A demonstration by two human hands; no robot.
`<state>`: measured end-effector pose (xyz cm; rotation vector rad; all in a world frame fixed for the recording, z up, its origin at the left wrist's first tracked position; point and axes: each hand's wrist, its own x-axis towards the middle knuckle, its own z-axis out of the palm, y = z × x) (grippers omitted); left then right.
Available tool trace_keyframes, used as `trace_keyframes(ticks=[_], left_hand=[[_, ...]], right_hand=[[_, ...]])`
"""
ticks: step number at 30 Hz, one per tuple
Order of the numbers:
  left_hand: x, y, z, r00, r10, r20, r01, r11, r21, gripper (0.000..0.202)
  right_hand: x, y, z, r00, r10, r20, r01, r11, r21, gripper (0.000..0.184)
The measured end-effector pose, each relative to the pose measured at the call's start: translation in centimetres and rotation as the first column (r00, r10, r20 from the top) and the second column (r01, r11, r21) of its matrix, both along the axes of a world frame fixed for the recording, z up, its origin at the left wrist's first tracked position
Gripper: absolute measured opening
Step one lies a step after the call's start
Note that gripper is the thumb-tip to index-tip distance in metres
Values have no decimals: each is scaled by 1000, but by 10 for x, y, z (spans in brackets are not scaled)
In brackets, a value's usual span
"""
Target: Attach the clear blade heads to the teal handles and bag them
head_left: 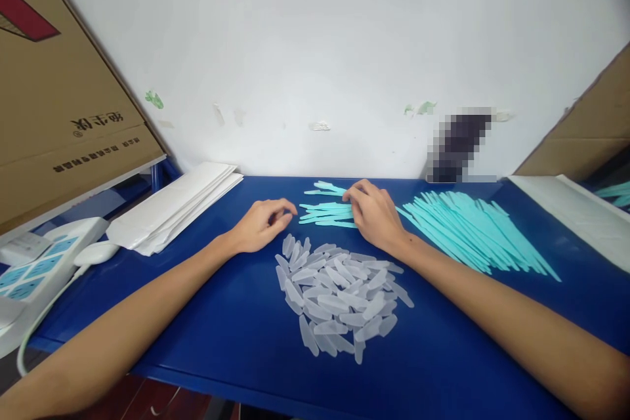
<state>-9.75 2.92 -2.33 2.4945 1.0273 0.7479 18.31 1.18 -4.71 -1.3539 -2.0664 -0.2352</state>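
Though inverted, Chinese lettering [98, 122] — right hand [377, 213] apparently on turquoise strips [327, 214].

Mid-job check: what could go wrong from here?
First, the left hand sits just beside the loose heap of clear pieces, and the right forearm passes close to it, so a low sweep might scatter some.

Second, the right hand lies between the small group of turquoise sticks and the larger turquoise pile; a sideways nudge could mix the two.
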Motion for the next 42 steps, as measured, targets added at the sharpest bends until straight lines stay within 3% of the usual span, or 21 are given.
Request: trace_keyframes(ticks=[4,10,20,25,30,34,42], left_hand=[[-5,-3,4,965,-163,-207,156,986,-51,18],[-4,-5,15,933,-197,-300,164,977,-134,31],[0,-6,11,957,-147,-248,115,984,-138,30],[-4,-4,14,955,-221,-197,187,966,-176,29],[-12,-2,24,925,-333,-185,280,924,-260,37],[-13,-3,28,927,-310,-212,248,929,-273,33],[-12,-2,21,954,-239,-178,195,952,-235,28]], right_hand=[[-1,1,0,996,-62,62,62,998,3,30],[-4,1,0,999,-27,38,29,998,-58,36],[-3,1,1,999,-27,41,32,990,-134,41],[-4,0,3,999,-5,51,12,992,-125,27],[-4,1,0,996,-28,88,36,995,-90,28],[-3,2,0,997,12,80,-3,994,-113,25],[1,5,1,988,153,16,-148,973,-175,19]])
